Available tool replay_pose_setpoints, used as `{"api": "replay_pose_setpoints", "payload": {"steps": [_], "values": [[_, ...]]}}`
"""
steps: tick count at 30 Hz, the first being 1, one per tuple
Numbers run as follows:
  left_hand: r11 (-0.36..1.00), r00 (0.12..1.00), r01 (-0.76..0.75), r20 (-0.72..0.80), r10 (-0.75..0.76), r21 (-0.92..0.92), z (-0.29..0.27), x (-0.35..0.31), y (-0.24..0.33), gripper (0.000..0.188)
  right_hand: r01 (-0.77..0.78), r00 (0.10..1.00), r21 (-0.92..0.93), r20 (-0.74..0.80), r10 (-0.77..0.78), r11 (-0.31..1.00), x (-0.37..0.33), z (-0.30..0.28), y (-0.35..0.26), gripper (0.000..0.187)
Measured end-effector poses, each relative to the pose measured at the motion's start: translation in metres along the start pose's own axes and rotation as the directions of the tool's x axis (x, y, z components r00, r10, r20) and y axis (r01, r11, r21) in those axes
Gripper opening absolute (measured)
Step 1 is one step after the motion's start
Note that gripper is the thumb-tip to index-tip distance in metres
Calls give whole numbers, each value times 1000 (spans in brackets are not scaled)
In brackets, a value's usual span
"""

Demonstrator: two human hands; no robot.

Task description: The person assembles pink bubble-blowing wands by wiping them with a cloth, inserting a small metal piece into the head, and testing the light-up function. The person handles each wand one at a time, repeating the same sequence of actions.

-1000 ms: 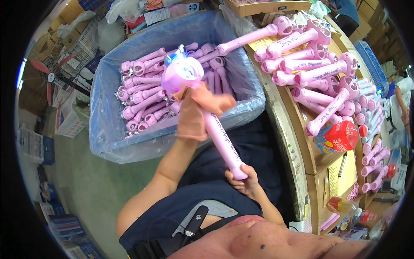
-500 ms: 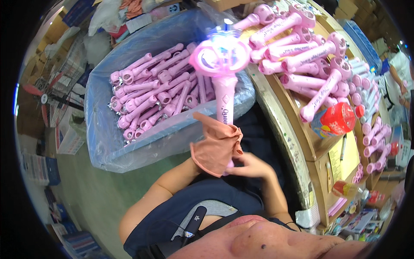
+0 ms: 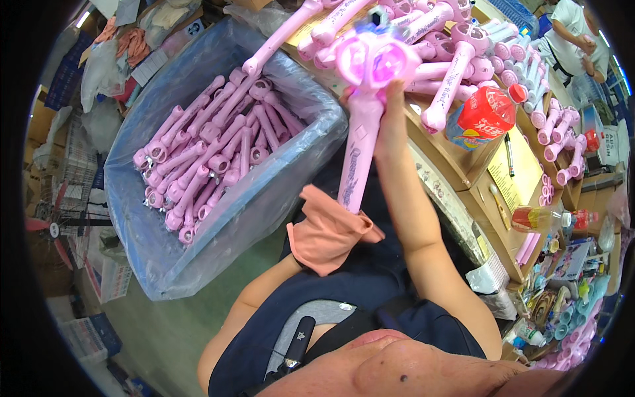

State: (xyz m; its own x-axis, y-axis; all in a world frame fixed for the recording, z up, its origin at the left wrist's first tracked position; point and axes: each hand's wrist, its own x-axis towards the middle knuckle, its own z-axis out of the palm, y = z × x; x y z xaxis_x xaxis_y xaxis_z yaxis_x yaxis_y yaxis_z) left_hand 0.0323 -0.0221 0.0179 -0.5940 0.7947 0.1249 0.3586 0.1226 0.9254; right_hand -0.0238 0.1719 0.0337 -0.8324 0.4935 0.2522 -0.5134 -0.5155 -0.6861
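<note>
A pink toy wand (image 3: pixel 361 149) stands nearly upright before my chest, its round head aglow in purple. My left hand (image 3: pixel 329 239) grips the bottom of its handle through a peach-coloured cloth (image 3: pixel 324 228), which hides the fingers. Higher up, my right hand (image 3: pixel 391 109) is closed around the wand just under the head, fingertips showing on both sides. To the left, a large bin lined with blue plastic (image 3: pixel 198 264) holds a heap of similar pink wands (image 3: pixel 198 142). More pink wands (image 3: pixel 450 86) lie piled on the workbench beyond my right hand.
On the bench at right are a red-labelled bottle (image 3: pixel 486 112), a yellow paper pad (image 3: pixel 516 172) with a pen (image 3: pixel 509 155), and a lying bottle (image 3: pixel 536 220). One wand (image 3: pixel 281 36) juts over the bin's far rim. Another person (image 3: pixel 572 36) stands at the far right.
My right hand has moved from the handle's bottom up to below the wand's head. The head's glow is dimmer. My view has turned, shifting bin and bench.
</note>
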Motion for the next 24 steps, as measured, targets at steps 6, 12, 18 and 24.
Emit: {"api": "replay_pose_setpoints", "payload": {"steps": [6,12,18,24], "values": [[987,987,-147,67,143,61,-34,16,11,36,-92,995,237,52,82,967,-8,14,19,84],[908,993,53,-118,-4,415,-29,42,60,43,-133,990,-3,-50,132,991,-6,19,6,81],[480,932,-347,239,272,806,-12,4,26,18,28,999,152,-34,-23,988,22,3,-11,85],[994,1000,-23,2,23,109,19,-24,-28,33,-238,971,602,140,193,762,6,13,1,94]]}}
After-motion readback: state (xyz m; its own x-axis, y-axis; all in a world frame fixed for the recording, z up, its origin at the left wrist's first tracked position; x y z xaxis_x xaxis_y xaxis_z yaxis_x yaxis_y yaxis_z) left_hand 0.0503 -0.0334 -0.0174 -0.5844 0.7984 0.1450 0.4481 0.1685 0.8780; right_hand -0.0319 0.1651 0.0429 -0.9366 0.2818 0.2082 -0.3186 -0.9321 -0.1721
